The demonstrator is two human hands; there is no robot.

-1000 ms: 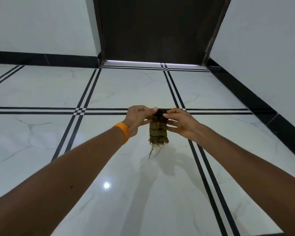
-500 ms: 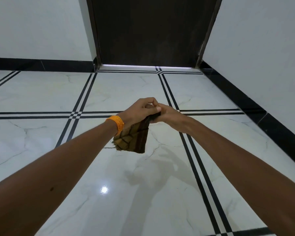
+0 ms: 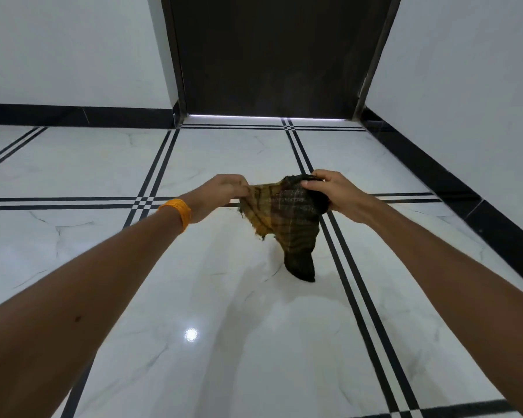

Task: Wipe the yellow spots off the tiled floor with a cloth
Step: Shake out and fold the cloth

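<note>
I saw the floor [image 3: 109,164] was glossy white marble-look tile, smooth enough to mirror a bright glare near me, with thin black inlaid stripes [image 3: 43,207]. The cloth [image 3: 284,212] looked coarse, loosely woven and matt, its left edge frayed. The far door [image 3: 272,55] read as dark matt wood. The skirting [image 3: 73,116] was polished black tile or stone; the walls [image 3: 58,49] were smooth, pale and matt. The orange wristband [image 3: 177,212] looked ribbed, like thread.

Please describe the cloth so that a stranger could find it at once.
Below the dark door, above the white tiled floor, two hands are raised. The left hand and right hand hold the cloth between them. It is the only fabric: yellow-green, checked, with a dark corner hanging down.
</note>
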